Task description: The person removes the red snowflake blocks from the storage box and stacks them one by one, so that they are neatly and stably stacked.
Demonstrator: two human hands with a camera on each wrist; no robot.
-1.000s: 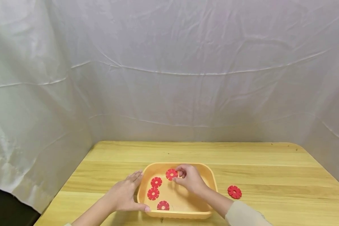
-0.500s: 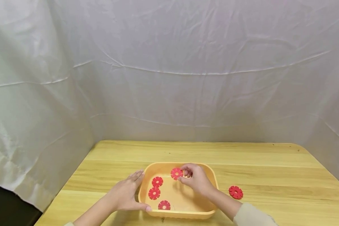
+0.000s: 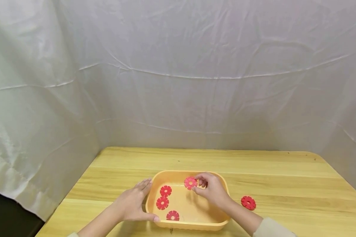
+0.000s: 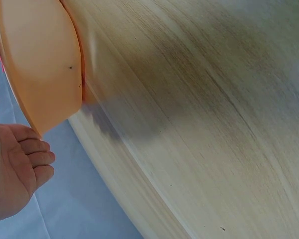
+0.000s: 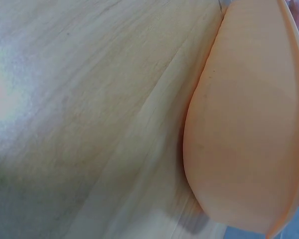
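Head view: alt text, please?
The right hand pinches a red notched disc over an orange tray; the left hand touches the tray's left side. Three similar discs lie inside, at least one on the table to the right.

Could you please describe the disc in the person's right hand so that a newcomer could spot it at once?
On the wooden table sits a rounded orange tray. Toward its far side, the right hand pinches a red, notched, flower-like disc with a central hole. Three similar discs lie inside the tray and another red piece lies outside it, but only this one is held.
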